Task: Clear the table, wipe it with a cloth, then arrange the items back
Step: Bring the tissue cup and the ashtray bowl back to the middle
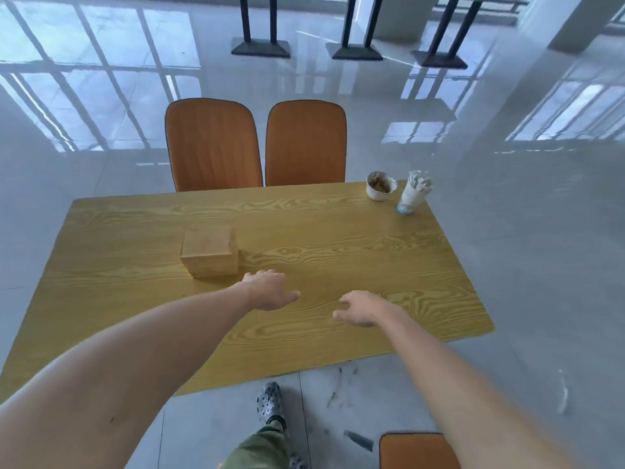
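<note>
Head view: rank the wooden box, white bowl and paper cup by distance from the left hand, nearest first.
From the left hand:
1. Wooden box, just beyond it to the left.
2. White bowl, far right corner of the table.
3. Paper cup, right of the bowl, nearest the table's right edge.

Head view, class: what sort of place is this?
Probably a canteen or cafe: a wooden table holding a cup of wrapped straws, orange chairs tucked in, and more pedestal table bases behind.

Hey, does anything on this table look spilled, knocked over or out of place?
Nothing stands out. The wooden box, the white cup and the cup of paper-wrapped sticks all stand upright on the table, with no spill visible.
</note>
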